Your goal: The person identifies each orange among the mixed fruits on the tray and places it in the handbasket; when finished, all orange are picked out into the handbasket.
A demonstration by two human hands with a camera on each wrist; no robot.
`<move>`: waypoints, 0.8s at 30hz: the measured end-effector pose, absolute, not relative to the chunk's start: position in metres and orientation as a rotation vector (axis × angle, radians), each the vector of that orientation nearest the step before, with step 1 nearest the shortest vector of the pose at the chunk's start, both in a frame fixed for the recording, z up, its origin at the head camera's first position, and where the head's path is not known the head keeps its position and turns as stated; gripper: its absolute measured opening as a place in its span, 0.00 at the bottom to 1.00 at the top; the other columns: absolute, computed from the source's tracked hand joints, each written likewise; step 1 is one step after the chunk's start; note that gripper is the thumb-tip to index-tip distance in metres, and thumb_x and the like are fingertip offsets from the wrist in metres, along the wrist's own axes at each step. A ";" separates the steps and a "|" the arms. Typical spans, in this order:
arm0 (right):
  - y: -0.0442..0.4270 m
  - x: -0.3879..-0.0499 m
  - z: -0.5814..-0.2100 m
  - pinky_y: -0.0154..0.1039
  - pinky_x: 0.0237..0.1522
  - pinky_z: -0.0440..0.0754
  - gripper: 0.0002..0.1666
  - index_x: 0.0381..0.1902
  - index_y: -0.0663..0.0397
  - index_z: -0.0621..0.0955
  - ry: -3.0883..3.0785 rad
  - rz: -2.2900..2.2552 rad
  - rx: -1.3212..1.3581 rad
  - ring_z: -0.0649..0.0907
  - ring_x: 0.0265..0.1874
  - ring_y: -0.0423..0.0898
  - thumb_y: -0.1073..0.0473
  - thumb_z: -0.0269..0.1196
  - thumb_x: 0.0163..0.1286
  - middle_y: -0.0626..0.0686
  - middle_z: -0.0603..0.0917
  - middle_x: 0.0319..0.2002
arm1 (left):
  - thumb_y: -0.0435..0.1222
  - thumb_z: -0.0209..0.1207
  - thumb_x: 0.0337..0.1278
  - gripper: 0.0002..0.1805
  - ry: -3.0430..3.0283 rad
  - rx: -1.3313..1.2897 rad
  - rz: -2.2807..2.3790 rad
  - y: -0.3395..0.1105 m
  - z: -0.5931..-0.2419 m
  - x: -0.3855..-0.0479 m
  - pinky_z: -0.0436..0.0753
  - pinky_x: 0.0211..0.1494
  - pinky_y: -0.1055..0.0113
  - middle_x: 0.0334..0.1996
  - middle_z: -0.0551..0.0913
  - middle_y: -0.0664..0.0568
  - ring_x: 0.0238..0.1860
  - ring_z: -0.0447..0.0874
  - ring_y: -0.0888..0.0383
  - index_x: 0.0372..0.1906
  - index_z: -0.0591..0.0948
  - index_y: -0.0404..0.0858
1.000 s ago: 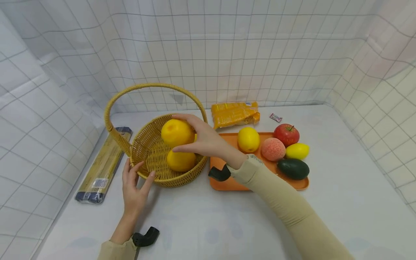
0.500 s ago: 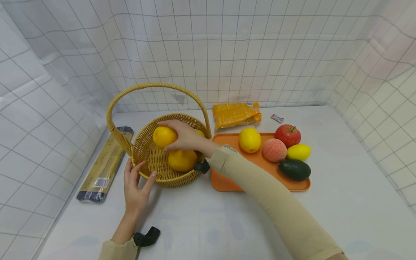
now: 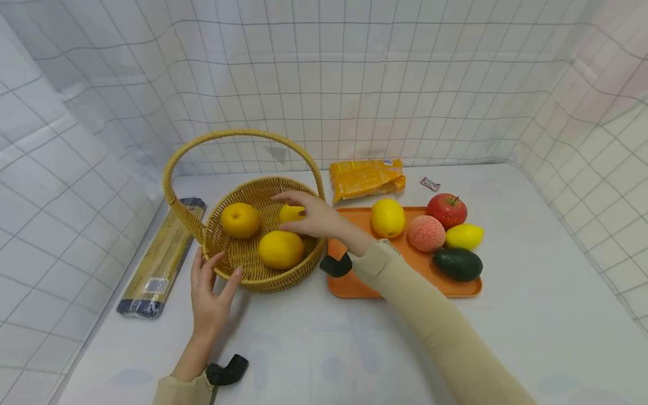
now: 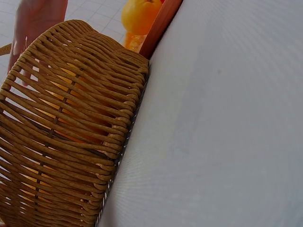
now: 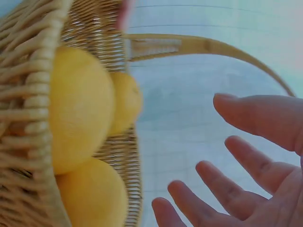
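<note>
The wicker basket (image 3: 268,284) with a tall handle holds three yellow-orange fruits: one at the left (image 3: 240,220), one at the front (image 3: 281,250) and one at the back right (image 3: 291,214), partly behind the right hand. My right hand (image 3: 316,217) is over the basket's right side, fingers apart and holding nothing; in the right wrist view the hand (image 5: 251,189) has spread fingers away from the fruits. My left hand (image 3: 210,295) touches the basket's front left rim with spread fingers. The left wrist view shows the basket's woven wall (image 4: 71,118) up close.
Right of the basket, an orange tray (image 3: 354,287) bears a yellow fruit (image 3: 387,218), a pink fruit (image 3: 427,233), a red apple (image 3: 446,210), a lemon (image 3: 464,237) and a dark green fruit (image 3: 458,264). Behind are an orange packet (image 3: 367,179) and a small wrapper (image 3: 430,184); a long package (image 3: 162,259) lies left.
My right hand carried a yellow-orange fruit leftward, let it go at the basket's left side, and moved back right with its fingers apart. My left hand stayed at the rim.
</note>
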State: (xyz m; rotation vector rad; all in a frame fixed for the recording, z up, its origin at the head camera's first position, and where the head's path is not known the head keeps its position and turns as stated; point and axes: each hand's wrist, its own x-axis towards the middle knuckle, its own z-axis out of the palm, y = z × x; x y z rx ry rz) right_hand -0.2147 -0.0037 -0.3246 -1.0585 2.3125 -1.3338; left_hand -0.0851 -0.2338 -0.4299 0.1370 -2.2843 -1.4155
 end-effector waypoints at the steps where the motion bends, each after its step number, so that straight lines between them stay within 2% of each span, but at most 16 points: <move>1: 0.003 -0.213 -0.324 0.47 0.63 0.67 0.33 0.66 0.53 0.67 2.274 -1.393 -1.049 0.66 0.65 0.51 0.58 0.62 0.65 0.52 0.67 0.65 | 0.34 0.63 0.54 0.27 -2.283 0.136 -1.416 -0.234 -0.430 -0.085 0.60 0.68 0.54 0.73 0.45 0.50 0.70 0.51 0.50 0.60 0.71 0.34; 7: 0.046 -0.195 -0.309 0.49 0.62 0.67 0.33 0.65 0.53 0.68 2.261 -1.643 -0.987 0.69 0.62 0.47 0.58 0.64 0.63 0.51 0.70 0.64 | 0.33 0.62 0.54 0.27 -2.265 0.122 -1.439 -0.234 -0.431 -0.086 0.60 0.69 0.57 0.73 0.45 0.49 0.70 0.51 0.49 0.60 0.71 0.33; 13: 0.082 -0.181 -0.301 0.44 0.56 0.75 0.34 0.65 0.49 0.68 2.289 -1.850 -0.919 0.74 0.57 0.46 0.62 0.66 0.61 0.48 0.71 0.62 | 0.34 0.62 0.55 0.26 -2.267 0.126 -1.438 -0.235 -0.430 -0.086 0.60 0.69 0.55 0.73 0.45 0.51 0.70 0.52 0.50 0.60 0.71 0.34; 17: 0.100 -0.178 -0.301 0.46 0.58 0.72 0.33 0.63 0.52 0.69 2.348 -1.934 -0.911 0.72 0.59 0.45 0.64 0.66 0.60 0.48 0.71 0.62 | 0.34 0.63 0.54 0.27 -2.276 0.139 -1.434 -0.237 -0.432 -0.088 0.60 0.69 0.55 0.73 0.45 0.51 0.70 0.52 0.51 0.60 0.71 0.34; 24: 0.123 -0.176 -0.307 0.46 0.61 0.69 0.33 0.63 0.53 0.69 2.428 -2.014 -0.737 0.70 0.61 0.45 0.63 0.66 0.61 0.48 0.71 0.62 | 0.34 0.63 0.54 0.27 -2.277 0.134 -1.436 -0.238 -0.432 -0.088 0.60 0.68 0.56 0.73 0.45 0.49 0.70 0.52 0.51 0.60 0.71 0.34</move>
